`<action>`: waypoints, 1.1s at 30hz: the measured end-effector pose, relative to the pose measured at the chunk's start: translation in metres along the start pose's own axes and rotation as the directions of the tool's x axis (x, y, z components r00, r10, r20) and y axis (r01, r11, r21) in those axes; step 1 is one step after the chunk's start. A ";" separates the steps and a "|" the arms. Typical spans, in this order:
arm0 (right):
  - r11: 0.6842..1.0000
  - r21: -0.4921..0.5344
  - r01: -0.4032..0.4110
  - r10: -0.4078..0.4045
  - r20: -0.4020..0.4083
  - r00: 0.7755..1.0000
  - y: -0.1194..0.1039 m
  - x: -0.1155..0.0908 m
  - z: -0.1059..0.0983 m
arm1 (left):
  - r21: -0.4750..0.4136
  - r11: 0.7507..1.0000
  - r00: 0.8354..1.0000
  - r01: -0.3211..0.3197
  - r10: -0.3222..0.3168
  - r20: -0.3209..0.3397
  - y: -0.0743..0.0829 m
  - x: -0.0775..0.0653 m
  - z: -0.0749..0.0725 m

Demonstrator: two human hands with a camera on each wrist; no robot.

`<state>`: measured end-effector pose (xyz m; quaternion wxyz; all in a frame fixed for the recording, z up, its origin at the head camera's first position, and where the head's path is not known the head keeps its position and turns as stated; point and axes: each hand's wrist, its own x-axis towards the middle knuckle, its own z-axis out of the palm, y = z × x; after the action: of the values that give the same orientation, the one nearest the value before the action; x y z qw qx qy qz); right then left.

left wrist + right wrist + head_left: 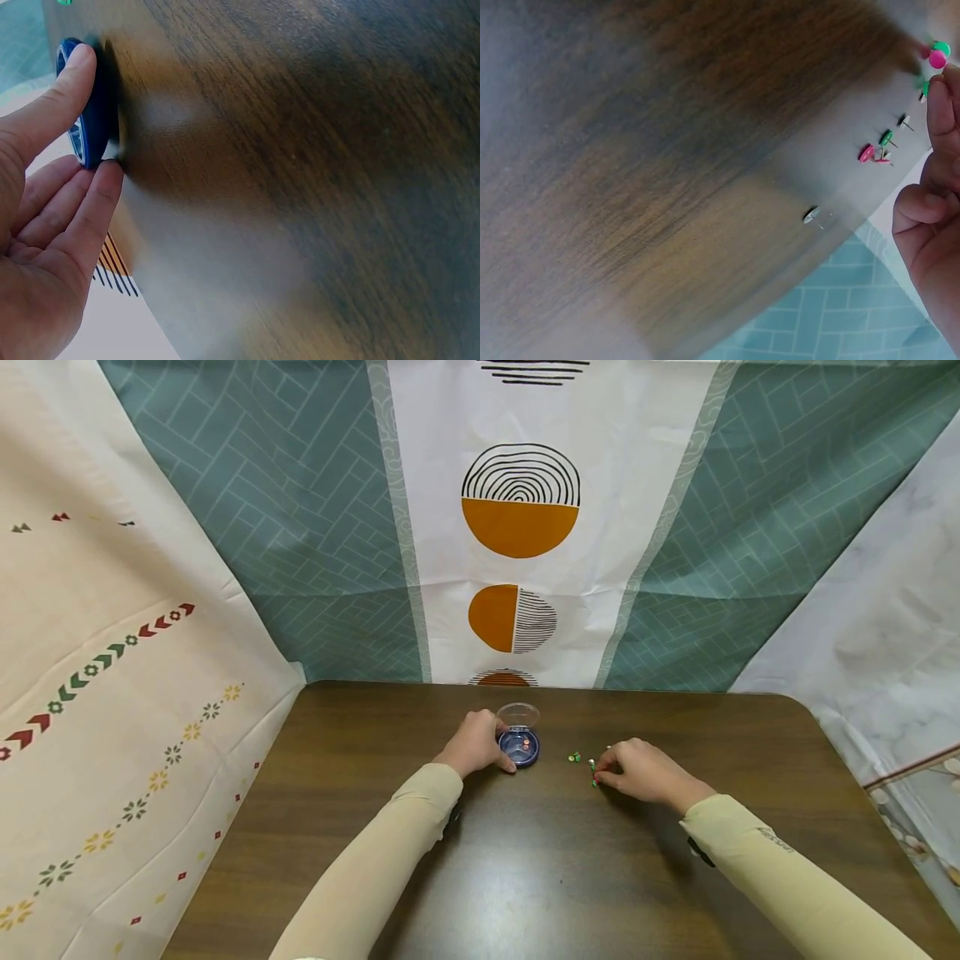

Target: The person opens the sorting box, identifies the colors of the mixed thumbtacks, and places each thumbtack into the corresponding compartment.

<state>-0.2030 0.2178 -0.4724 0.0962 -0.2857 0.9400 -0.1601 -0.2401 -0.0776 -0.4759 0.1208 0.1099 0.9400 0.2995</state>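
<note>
Sleeves of pale beige fabric (pixel 390 852) cover both forearms of a person reaching across a dark brown wooden table (pixel 525 877), seen from the head camera. Nearer the right edge, the right hand (pixel 648 772) rests on the tabletop with its fingers curled and its fingertips (pixel 939 94) closed on small coloured pushpins (pixel 594 770); the right wrist view shows a pink and a green pin head at the fingertips, though how many pins the pinch holds cannot be told. Just beside that hand, more loose pushpins lie scattered on the wood: a green one (pixel 575 757) to its left in the head view, and a pink and green cluster (pixel 876 148) plus a pale pin (pixel 812 216) lying apart in the wrist view.

A little farther out and to the left, the left hand (pixel 474 745) steadies a small round blue plastic container (pixel 520 747). The left wrist view shows the thumb (pixel 56 94) pressed on the blue rim (pixel 96 105) and the fingers touching its opposite side, so the container is gripped between them. It stands on the table near the middle of the far half, with its clear hinged lid (pixel 518 716) raised behind it and a few pins visible inside. The container and the right hand are near each other but apart.

Beyond the table's far edge hangs a backdrop of patterned cloth: a white centre panel (pixel 525 527) with orange and black half-circles, flanked by teal herringbone sections (pixel 300 527), a cream cloth with small flowers and arrows (pixel 112 693) at left, and a marbled grey sheet (pixel 885 627) at right.
</note>
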 end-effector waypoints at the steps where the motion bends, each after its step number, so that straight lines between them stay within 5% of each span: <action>1: 1.000 0.001 -0.001 0.001 0.000 1.000 0.000 0.000 0.000 | 0.000 1.000 1.000 0.000 0.000 0.001 0.000 0.000 0.000; 23: 0.999 0.019 -0.043 0.044 -0.019 0.999 0.007 -0.001 -0.001 | 0.013 1.000 0.999 -0.024 0.025 -0.020 0.000 0.002 -0.001; 33: 0.996 0.019 0.083 -0.082 -0.054 0.995 0.005 -0.005 -0.002 | 0.008 1.000 1.000 -0.027 0.027 -0.013 -0.001 0.002 0.000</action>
<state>-0.2022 0.2252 -0.4722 0.0675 -0.3188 0.9279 -0.1813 -0.2416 -0.0776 -0.4768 0.1100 0.1208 0.9404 0.2983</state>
